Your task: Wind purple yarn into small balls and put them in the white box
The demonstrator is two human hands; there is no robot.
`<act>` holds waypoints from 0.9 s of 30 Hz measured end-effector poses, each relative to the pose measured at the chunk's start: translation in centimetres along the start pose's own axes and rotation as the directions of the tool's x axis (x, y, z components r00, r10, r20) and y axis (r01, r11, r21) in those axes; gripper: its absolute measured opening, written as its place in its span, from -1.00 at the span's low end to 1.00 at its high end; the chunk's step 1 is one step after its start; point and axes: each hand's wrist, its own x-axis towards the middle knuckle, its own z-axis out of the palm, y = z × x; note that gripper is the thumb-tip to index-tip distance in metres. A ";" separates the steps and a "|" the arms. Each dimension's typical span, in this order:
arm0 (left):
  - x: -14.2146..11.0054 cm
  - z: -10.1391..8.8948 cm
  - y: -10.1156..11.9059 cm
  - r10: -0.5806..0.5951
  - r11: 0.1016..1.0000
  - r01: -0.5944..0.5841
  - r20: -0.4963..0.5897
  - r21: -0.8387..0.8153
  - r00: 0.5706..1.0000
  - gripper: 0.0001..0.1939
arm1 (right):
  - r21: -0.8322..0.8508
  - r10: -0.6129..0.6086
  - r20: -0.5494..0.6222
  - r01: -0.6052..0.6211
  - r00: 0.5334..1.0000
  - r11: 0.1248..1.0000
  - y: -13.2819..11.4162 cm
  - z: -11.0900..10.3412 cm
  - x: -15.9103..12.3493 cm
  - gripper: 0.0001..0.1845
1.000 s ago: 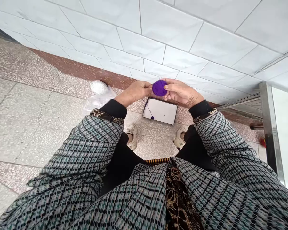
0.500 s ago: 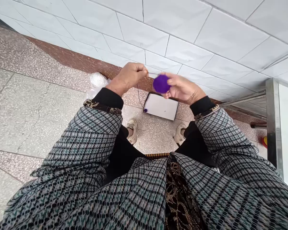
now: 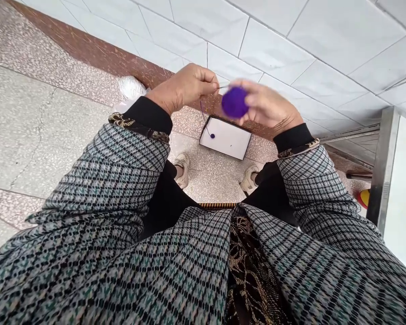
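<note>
Hands raised since the earlier frames: right hand [image 3: 270, 106] grips the purple yarn ball [image 3: 234, 102], blurred, while left hand [image 3: 186, 85] pinches its strand [image 3: 204, 118], now drawn taut above the white box [image 3: 235, 144]; winding appears under way.

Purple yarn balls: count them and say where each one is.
2. The large purple ball is in the right hand; a tiny purple ball lies in the white box on the floor. Others may be hidden.
</note>
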 end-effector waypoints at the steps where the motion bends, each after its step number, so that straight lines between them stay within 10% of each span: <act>1: 0.2 0.2 -0.3 -0.020 1.000 0.020 0.009 0.021 1.000 -0.77 | 0.076 -0.093 -0.084 0.099 0.992 0.992 -0.5 -0.1 0.0 -0.79; 4: 0.4 1.7 -0.6 0.000 0.997 -0.016 0.213 0.074 0.977 -0.83 | 0.239 -0.225 -0.412 0.343 0.883 0.908 -1.2 -0.5 1.0 -0.86; 6: 0.2 2.4 -0.3 0.037 0.995 -0.068 0.343 0.079 0.939 -0.80 | 0.167 -0.177 -0.501 0.295 0.847 0.941 -0.9 -0.7 1.8 -0.82; 12: -0.9 0.7 1.0 0.174 0.984 -0.161 0.183 -0.081 0.968 -0.67 | -0.240 0.135 -0.234 -0.192 0.963 0.952 0.7 -0.1 1.3 -0.73; 16: -0.2 -0.1 0.1 0.017 1.000 -0.016 -0.024 0.018 1.000 -0.61 | -0.011 -0.048 0.022 0.048 0.999 0.999 -0.1 0.1 0.0 -0.77; 21: 0.3 2.4 -0.6 -0.011 0.984 -0.039 0.274 0.176 0.962 -0.80 | 0.254 -0.342 -0.340 0.436 0.876 0.863 -0.9 -0.4 1.1 -0.81; 24: -0.3 3.1 0.2 0.040 0.985 -0.113 0.467 0.130 0.883 -0.80 | 0.007 -0.241 -0.443 0.272 0.863 0.962 -0.2 -0.6 2.0 -0.79; 27: -1.0 2.0 0.9 0.120 0.990 -0.137 0.384 0.018 0.916 -0.79 | -0.313 -0.050 -0.322 -0.056 0.945 0.948 0.7 -0.5 1.6 -0.70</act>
